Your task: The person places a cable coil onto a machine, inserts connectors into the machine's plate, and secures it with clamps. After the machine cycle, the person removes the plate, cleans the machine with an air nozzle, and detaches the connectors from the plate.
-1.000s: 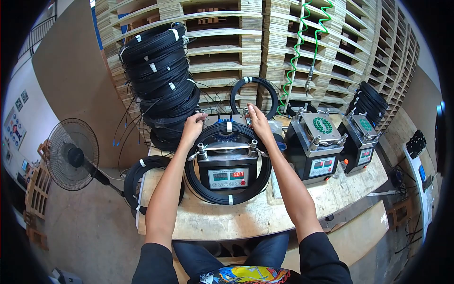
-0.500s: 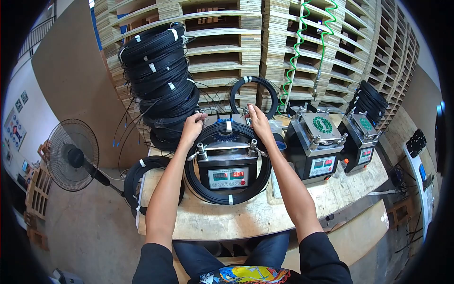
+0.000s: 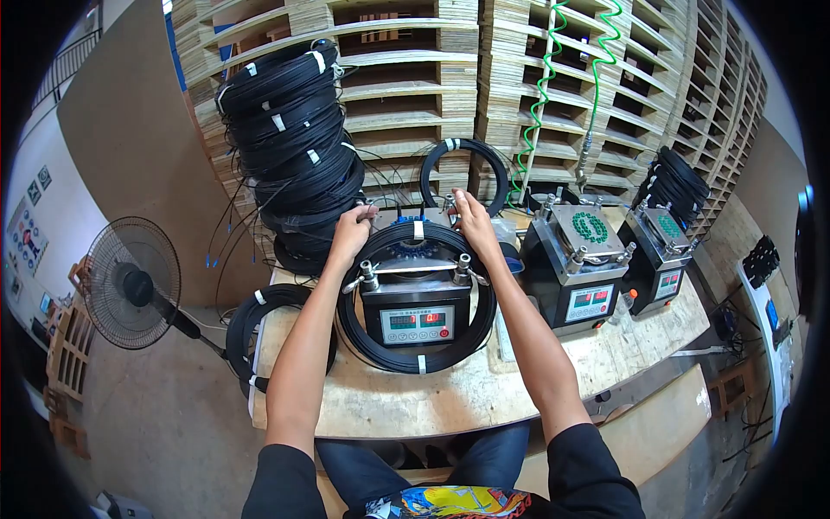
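Note:
In front of me stands a black polishing machine [image 3: 380, 303] with a lit red and green display [image 3: 418, 323]. A coil of black cable [image 3: 484, 333] with white ties hangs around its front. Blue connectors [image 3: 412, 220] sit at the machine's top plate, with cable rising from them. My left hand [image 3: 350, 232] is closed at the rear left corner clamp post, which its fingers mostly hide. At the rear right, my right hand [image 3: 473, 218] has its thumb and fingers around the other clamp post [image 3: 450, 204]. Two front clamp posts [image 3: 369, 277] stand untouched.
A tall stack of black cable coils [image 3: 294, 147] rises behind on the left. Two similar machines [image 3: 571, 277] stand right, with green rings on top. Another coil [image 3: 259, 320] overhangs the table's left edge, near a fan [image 3: 134, 285]. Green air hoses [image 3: 596, 52] hang behind.
The red digits on the middle machine's display have changed. The hanging air nozzle has swung slightly to the right. Both hands are almost still.

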A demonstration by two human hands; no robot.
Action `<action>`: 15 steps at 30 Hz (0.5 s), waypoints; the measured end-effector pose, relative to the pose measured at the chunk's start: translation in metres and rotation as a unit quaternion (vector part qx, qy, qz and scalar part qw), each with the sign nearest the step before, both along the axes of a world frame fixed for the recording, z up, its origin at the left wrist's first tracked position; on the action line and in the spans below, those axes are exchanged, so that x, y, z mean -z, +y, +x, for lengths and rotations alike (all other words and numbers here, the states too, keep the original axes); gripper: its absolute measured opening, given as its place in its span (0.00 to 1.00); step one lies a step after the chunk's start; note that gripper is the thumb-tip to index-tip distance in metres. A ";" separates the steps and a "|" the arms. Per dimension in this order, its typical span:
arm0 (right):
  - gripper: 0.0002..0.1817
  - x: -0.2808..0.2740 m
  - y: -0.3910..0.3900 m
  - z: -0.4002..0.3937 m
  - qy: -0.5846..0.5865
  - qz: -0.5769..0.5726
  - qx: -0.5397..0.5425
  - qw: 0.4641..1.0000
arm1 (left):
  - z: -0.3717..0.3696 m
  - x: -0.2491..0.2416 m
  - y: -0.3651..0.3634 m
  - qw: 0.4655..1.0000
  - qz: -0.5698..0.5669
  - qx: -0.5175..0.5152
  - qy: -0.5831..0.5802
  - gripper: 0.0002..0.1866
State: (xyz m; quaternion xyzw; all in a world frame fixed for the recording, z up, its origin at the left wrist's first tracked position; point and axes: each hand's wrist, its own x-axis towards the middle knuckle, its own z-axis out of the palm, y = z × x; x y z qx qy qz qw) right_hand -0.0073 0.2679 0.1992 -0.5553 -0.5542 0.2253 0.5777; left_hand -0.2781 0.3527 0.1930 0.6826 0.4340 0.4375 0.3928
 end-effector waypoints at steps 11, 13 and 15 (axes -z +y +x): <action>0.32 -0.005 -0.006 -0.003 0.002 -0.017 0.022 1.000 | 0.000 -0.010 -0.010 1.000 -0.009 -0.002 0.013 0.21; 0.32 -0.003 -0.005 -0.003 0.004 -0.001 0.013 1.000 | 0.001 -0.005 -0.006 1.000 0.009 -0.007 0.009 0.21; 0.32 -0.003 -0.003 -0.001 0.007 -0.015 0.010 1.000 | 0.000 -0.003 -0.003 1.000 0.009 -0.005 0.007 0.21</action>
